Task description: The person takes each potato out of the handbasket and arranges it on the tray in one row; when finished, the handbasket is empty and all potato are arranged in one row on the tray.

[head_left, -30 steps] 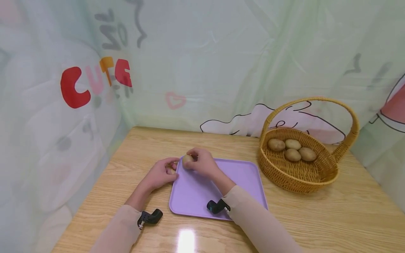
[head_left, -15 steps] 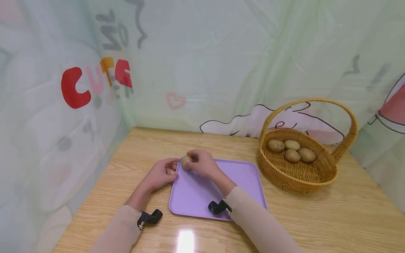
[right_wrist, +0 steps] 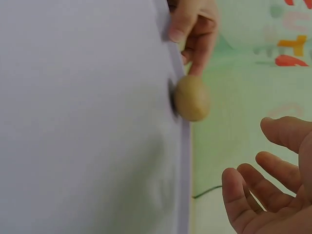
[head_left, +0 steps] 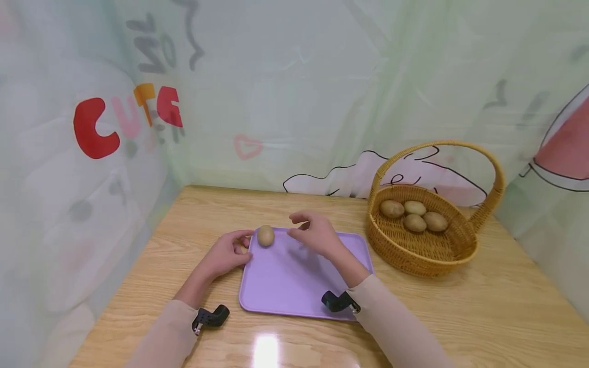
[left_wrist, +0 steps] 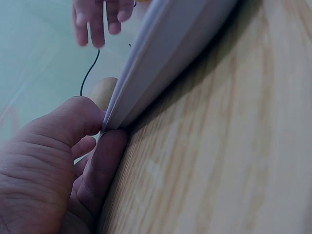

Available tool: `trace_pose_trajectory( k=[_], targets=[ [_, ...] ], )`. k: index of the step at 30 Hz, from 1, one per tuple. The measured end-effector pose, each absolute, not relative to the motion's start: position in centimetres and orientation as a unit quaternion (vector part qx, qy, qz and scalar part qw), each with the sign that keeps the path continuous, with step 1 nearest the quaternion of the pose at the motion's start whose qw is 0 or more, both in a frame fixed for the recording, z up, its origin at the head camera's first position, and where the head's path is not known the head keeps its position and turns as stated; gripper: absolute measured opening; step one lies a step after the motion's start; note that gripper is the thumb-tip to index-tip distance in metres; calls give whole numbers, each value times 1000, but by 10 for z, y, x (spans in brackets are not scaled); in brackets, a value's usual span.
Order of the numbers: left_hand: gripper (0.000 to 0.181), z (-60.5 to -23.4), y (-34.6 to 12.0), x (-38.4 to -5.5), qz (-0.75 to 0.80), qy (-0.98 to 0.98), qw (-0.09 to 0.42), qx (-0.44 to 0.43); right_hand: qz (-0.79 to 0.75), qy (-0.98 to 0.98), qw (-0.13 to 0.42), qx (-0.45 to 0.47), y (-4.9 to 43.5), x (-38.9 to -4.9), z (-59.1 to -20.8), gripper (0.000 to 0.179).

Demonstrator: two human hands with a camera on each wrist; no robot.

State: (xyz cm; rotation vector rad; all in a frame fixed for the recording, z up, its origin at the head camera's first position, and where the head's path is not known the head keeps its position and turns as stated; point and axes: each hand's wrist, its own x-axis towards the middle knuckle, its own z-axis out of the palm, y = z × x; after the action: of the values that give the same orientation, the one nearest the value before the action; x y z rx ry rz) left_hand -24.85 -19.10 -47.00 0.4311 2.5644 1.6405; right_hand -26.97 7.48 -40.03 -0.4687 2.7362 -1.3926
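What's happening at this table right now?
A person's left hand holds the left edge of a purple tray. One potato rests in the tray's far left corner. The right hand hovers over the tray, holding nothing. Four more potatoes sit in a wicker basket on the right.

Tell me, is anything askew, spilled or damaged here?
Nothing stands out: one brown oval potato sits in the far left corner of the lilac rectangular tray, four brown potatoes lie inside the tan wicker basket, and no spill or damage shows.
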Motion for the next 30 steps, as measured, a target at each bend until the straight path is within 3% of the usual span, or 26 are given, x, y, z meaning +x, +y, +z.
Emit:
trace_pose_trajectory(
  k=[22, 30],
  targets=[
    [60, -466, -194, -243, 541, 829, 35, 140, -442, 886, -58, -125, 186, -248, -333, 32],
    [60, -467, -190, -244, 535, 831, 36, 148, -410, 906, -58, -86, 227, -247, -302, 40]
  ],
)
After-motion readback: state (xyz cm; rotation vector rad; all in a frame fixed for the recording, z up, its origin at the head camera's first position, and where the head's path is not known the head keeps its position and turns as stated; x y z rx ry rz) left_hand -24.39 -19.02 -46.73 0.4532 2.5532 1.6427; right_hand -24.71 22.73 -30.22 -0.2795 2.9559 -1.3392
